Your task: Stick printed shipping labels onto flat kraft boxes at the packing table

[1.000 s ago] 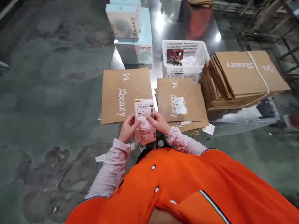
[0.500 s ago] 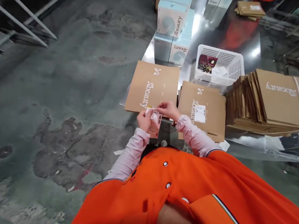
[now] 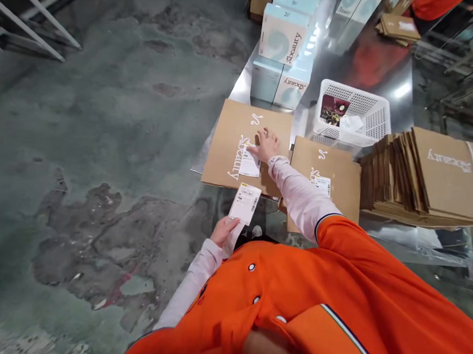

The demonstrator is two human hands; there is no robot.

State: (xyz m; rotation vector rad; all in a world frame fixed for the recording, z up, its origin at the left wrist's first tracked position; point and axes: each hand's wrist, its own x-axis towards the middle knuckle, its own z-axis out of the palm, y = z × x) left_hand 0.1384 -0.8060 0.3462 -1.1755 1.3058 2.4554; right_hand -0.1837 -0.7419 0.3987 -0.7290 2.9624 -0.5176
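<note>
My left hand (image 3: 223, 231) is closed on a strip of shipping labels (image 3: 245, 202), printed with barcodes, held in front of the table edge. Across the flat brown cardboard box (image 3: 223, 143), my right hand (image 3: 267, 145) reaches with fingers apart. Its thumb touches the upper part of a single white shipping label (image 3: 249, 165), which lies over the box's white lettering. To the right, partly behind my right sleeve, lies another brown box (image 3: 339, 163) with its own label (image 3: 323, 185) on top.
A white plastic basket (image 3: 360, 91) holding cards and papers stands behind the boxes on the metal table (image 3: 307, 114). Strapped flat cartons (image 3: 445, 177) are stacked at right. Light-blue boxes (image 3: 283, 33) stand at the back left. Another person's orange sleeve (image 3: 434, 7) shows top right.
A label now lies on the left box. My right hand has left the label strip and moved forward onto that box. My left hand has drawn back toward me with the strip.
</note>
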